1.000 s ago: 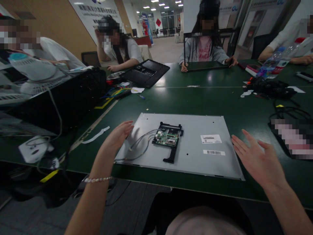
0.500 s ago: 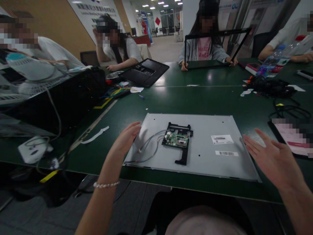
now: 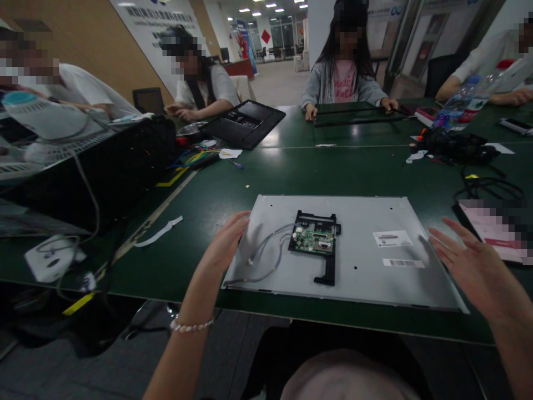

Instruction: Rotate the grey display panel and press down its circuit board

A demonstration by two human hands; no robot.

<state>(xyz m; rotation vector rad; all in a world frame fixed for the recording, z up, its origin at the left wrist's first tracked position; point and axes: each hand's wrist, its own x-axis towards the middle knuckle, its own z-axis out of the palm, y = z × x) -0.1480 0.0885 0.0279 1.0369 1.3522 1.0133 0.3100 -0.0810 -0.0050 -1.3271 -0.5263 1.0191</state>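
Observation:
A flat grey metal panel [image 3: 358, 289] lies near the front edge of the green table. On it rests a black bracket [image 3: 330, 269] with a green circuit board [image 3: 312, 239], and grey cables [image 3: 266, 261] run off to the left. Two white labels [image 3: 392, 239] are stuck on its right part. My left hand [image 3: 222, 244], a beaded bracelet on its wrist, is at the panel's left edge with fingers stretched out. At the right edge is my right hand [image 3: 470, 261], fingers apart. Neither hand is wrapped round anything.
Across the table [image 3: 200, 200], a person holds a thin black frame [image 3: 358, 122]. A black cover [image 3: 245, 125] lies at the back left, beside wires. Bottles [image 3: 458, 105], black cables [image 3: 458, 147] and a tablet [image 3: 491, 228] are on the right. Other people sit around.
The grey panel has shifted right together with both my hands. Across the table, the black frame has been lowered from upright to nearly flat.

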